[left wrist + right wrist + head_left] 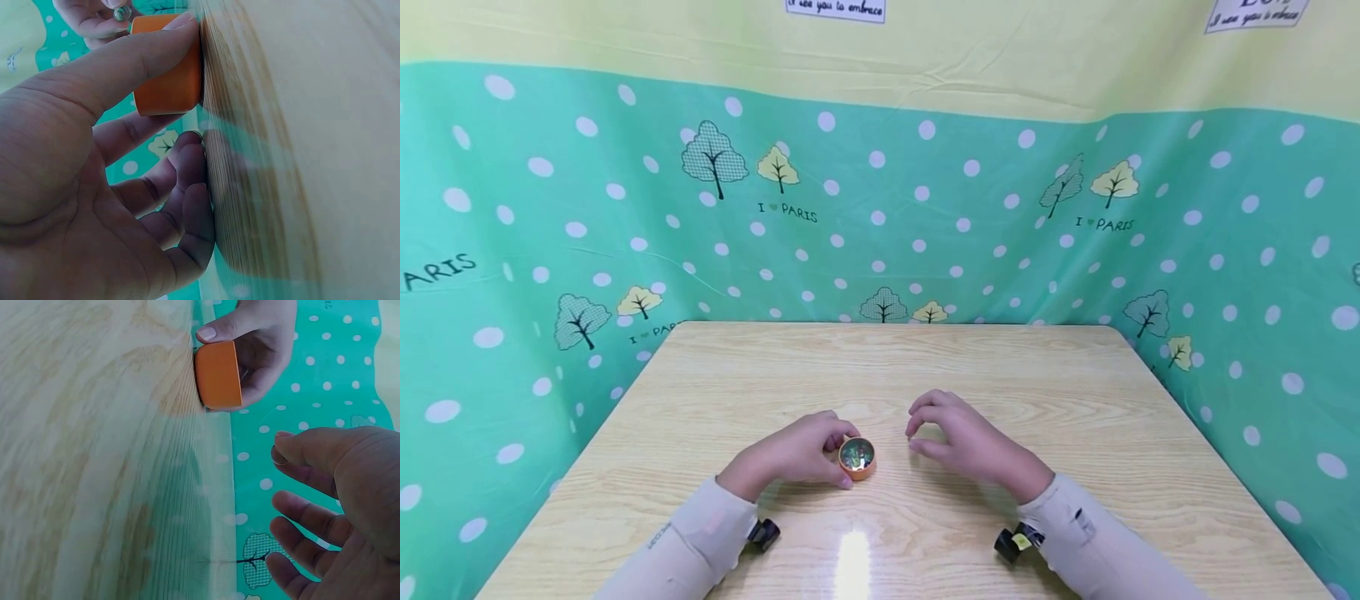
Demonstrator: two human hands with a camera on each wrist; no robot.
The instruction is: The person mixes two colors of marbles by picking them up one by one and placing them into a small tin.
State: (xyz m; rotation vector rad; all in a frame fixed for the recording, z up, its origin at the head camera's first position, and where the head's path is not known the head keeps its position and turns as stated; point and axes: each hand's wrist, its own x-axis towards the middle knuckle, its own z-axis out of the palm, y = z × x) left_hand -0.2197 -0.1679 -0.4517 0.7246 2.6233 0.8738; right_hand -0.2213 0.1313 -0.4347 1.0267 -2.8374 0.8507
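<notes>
A small orange cup point(860, 477) stands upright on the table, with shiny greenish glass marbles point(856, 453) inside it. My left hand point(805, 450) holds the cup from the left, thumb on the near side and index finger on the far side. In the left wrist view the thumb lies along the orange wall, and the other fingers curl loosely by the tabletop. Right of the cup and apart from it, my right hand point(966, 442) hovers over the table. Its thumb and index finger pinch a small greenish marble point(122, 12), which the fingers hide in the right wrist view.
The light wooden table point(1015, 358) reaches back to a green polka-dot cloth point(917, 217) that hangs behind it and on both sides. A bright reflection lies on the tabletop near the front. Small dark cameras point(763, 535) are strapped at both wrists.
</notes>
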